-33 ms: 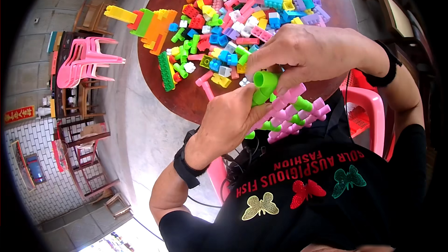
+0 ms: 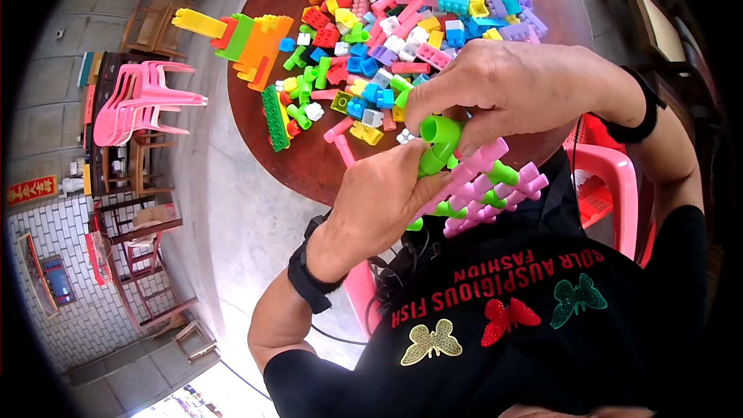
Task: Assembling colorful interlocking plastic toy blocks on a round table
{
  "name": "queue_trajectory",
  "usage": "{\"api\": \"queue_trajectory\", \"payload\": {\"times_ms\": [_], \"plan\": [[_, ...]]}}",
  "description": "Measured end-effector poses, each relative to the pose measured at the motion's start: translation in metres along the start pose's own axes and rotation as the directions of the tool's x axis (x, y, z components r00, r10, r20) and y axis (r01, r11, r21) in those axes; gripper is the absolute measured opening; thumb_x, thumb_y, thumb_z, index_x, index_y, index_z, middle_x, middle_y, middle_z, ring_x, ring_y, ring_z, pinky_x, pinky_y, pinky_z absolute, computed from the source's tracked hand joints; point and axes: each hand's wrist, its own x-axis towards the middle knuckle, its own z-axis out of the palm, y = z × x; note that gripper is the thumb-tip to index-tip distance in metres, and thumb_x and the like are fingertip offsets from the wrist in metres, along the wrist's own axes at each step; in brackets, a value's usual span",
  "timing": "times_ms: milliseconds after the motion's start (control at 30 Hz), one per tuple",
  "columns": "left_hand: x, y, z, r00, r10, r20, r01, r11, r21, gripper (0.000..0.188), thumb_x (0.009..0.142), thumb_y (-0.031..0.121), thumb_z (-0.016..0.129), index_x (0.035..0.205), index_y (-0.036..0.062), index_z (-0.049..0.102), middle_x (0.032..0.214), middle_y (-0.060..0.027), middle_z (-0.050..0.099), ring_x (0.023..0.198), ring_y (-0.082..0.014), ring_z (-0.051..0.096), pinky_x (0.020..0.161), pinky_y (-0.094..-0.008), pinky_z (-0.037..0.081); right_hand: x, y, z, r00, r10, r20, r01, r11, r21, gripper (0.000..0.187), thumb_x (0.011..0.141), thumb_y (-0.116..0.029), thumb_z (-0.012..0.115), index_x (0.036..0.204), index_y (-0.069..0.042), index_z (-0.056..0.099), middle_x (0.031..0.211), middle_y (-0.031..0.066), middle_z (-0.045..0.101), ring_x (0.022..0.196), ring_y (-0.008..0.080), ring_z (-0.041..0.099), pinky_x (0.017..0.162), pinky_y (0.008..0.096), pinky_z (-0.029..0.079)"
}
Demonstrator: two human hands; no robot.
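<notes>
My left hand point(image 2: 377, 203) is closed around a bright green toy pipe piece point(image 2: 439, 147), its open round end turned upward. From above, my right hand point(image 2: 507, 87) pinches at the same piece, thumb and fingers bent around its far side. What exactly lies between the right fingertips is partly hidden. Just below the hands, a lattice of pink and green toy pipes point(image 2: 464, 209) sits against my dark shirt; it appears joined to the green piece, though the fingers cover the joint.
Beyond my hands, a round brown table point(image 2: 290, 174) bears a heap of mixed plastic bricks point(image 2: 402, 39). An orange, green and yellow brick build point(image 2: 251, 42) and a green brick strip point(image 2: 276, 120) lie at its left. Pink plastic chairs point(image 2: 619, 186) flank me; stacked pink chairs point(image 2: 143, 101) stand farther left.
</notes>
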Motion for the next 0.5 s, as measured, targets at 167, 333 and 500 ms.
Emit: {"api": "queue_trajectory", "payload": {"times_ms": [167,333,500], "plan": [[0.0,-0.003,0.003,0.997,0.065,-0.041,-0.063,0.998,0.031,0.031,0.087,0.026,0.06,0.097,-0.0022,0.054,0.075,-0.0192,0.058,0.071,-0.0383,0.058,0.059,-0.0423,0.044,-0.001,0.008,0.006,0.999,-0.05,-0.001,0.05,0.998,-0.047,0.031,0.077,-0.011,0.068,0.099,0.004,0.052,0.08,0.0166,0.055,0.075,0.0349,0.058,0.063,0.0409,0.044],[-0.001,-0.003,0.003,0.999,0.042,-0.026,-0.041,0.998,0.047,0.03,0.088,0.027,0.059,0.099,0.0002,0.055,0.076,-0.018,0.059,0.072,-0.0373,0.059,0.061,-0.0419,0.045,-0.003,0.009,0.003,0.992,-0.079,0.101,0.087,0.993,-0.08,0.032,0.078,-0.011,0.067,0.102,0.002,0.049,0.088,0.0172,0.054,0.077,0.0373,0.057,0.064,0.0429,0.045],[-0.002,-0.001,0.005,0.999,0.019,-0.029,-0.018,0.999,0.033,0.028,0.088,0.028,0.058,0.098,0.0011,0.055,0.076,-0.0183,0.059,0.073,-0.0378,0.06,0.061,-0.0423,0.045,-0.009,0.011,0.016,0.993,-0.119,-0.022,0.113,0.978,-0.177,0.032,0.078,-0.01,0.067,0.101,0.002,0.048,0.088,0.0169,0.052,0.075,0.0361,0.057,0.062,0.0419,0.045]]}}
